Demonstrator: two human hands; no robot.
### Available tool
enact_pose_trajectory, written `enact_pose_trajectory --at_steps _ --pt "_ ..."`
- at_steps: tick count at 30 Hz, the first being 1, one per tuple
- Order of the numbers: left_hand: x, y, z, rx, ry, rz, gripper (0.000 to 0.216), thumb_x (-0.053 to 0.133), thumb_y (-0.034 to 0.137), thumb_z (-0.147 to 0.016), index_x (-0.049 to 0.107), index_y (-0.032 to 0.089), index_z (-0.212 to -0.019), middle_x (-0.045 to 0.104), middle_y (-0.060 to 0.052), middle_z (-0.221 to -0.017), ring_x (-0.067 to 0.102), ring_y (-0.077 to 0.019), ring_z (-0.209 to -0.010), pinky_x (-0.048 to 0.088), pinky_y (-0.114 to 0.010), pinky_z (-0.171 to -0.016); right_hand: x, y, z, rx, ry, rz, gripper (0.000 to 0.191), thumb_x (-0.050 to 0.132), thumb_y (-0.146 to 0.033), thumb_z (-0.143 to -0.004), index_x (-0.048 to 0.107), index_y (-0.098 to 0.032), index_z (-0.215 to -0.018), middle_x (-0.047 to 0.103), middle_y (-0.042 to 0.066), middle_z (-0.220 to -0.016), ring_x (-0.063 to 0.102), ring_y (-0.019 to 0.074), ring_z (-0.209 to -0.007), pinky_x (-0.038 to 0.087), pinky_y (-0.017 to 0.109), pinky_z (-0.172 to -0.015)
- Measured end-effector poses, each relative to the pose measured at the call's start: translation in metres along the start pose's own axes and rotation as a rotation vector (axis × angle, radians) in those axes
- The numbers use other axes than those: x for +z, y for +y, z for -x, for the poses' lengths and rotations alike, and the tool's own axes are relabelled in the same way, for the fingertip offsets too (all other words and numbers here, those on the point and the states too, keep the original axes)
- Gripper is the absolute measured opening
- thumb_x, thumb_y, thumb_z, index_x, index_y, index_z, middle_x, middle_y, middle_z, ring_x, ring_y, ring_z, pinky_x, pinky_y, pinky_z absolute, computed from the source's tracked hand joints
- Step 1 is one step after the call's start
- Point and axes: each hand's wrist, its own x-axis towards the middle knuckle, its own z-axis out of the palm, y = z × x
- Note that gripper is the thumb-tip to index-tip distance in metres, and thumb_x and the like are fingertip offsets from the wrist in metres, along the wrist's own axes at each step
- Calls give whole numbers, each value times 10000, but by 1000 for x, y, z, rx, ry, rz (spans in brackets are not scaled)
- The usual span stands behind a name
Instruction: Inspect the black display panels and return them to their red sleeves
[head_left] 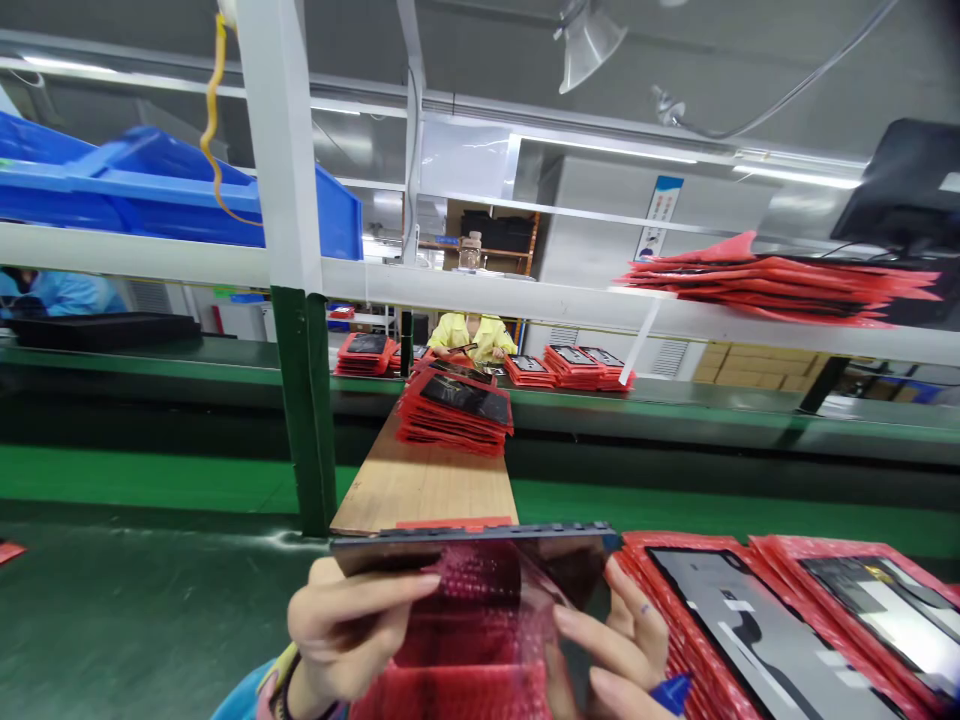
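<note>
A dark, glossy display panel (480, 560) is held up in front of me, its long top edge tilted toward the far side. My left hand (352, 625) grips its left end, index finger stretched along the glass. My right hand (626, 640) clasps the right end, with fingertips on the glass face. A small blue pointed object (671, 692) shows beside my right hand; its kind cannot be made out. Red bubble wrap shows as a reflection in the glass. Right of my hand lie stacks of red bubble-wrap bags (637, 560) with grey-backed panels (750, 630) on top.
A wooden board (442, 490) bridges to the far green bench, carrying a stack of red-wrapped panels (457, 405). A white and green post (289, 300) stands left. More red bags (772, 285) lie on the shelf, with blue bins (150, 190) at left. Across sits a person in yellow (480, 333).
</note>
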Motion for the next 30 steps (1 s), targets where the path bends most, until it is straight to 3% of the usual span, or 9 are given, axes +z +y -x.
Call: enact_pose_trajectory --at_steps 3,5,7,10,15,19,24,27,30 --pt "11 15 0 30 -60 24 483 660 56 -735 720 347 -1116 782 -33 -927 753 -224 -706 626 -259 -635 10 4 -11 -385 348 128 265 599 -181 -877 598 -444 -842 712 -88 -665 603 257 -1156 517 551 -946" --pt "25 24 6 -18 55 54 494 694 64 -739 705 360 -1135 781 -23 -956 751 -201 -737 620 -237 -661 15 1 -23 -438 462 180 257 610 -183 -870 592 -437 -841 646 -63 -614 610 265 -1081 555 490 -878" --pt "41 30 17 -130 259 111 459 704 139 -787 674 393 -1168 781 15 -883 739 -147 -697 607 -199 -667 15 -2 -34 -451 532 234 219 656 -177 -836 604 -390 -841 564 -41 -581 613 270 -934 570 453 -823" --pt "60 32 36 -355 433 205 491 687 220 -834 580 428 -1266 761 66 -817 716 -80 -635 580 -138 -676 3 -1 -46 -577 496 326 124 685 -202 -813 613 -299 -786 501 -49 -527 573 228 -703 571 404 -742" --pt "61 32 49 -509 331 237 708 657 256 -860 316 363 -1471 762 40 -782 708 -97 -638 567 -153 -709 -15 5 -53 -627 344 250 230 667 -103 -777 500 -259 -751 627 -79 -566 629 192 -675 532 406 -747" --pt "53 32 50 -687 248 217 956 682 253 -831 33 265 -1533 761 -6 -823 707 -146 -686 573 -196 -704 -11 0 -57 -531 336 93 218 695 -120 -720 545 -249 -809 644 -75 -607 566 154 -554 471 418 -858" --pt "49 35 48 -799 186 236 1066 718 281 -794 -64 254 -1518 753 -19 -866 690 -182 -765 563 -228 -724 -9 2 -60 -335 313 -61 225 737 -143 -696 577 -259 -803 601 -81 -604 498 150 -527 355 486 -1016" --pt "49 40 42 -780 89 283 1016 660 305 -845 -113 279 -1503 736 -13 -865 664 -158 -727 543 -223 -702 -14 10 -61 -247 221 -139 250 788 -191 -678 585 -253 -810 606 -75 -626 524 156 -585 322 497 -1035" --pt "49 41 39 -660 -35 398 871 583 320 -895 -26 319 -1517 721 -32 -898 616 -122 -638 516 -222 -657 -17 19 -60 -57 207 -215 260 803 -280 -687 573 -265 -807 595 -59 -635 570 200 -741 319 516 -1018"
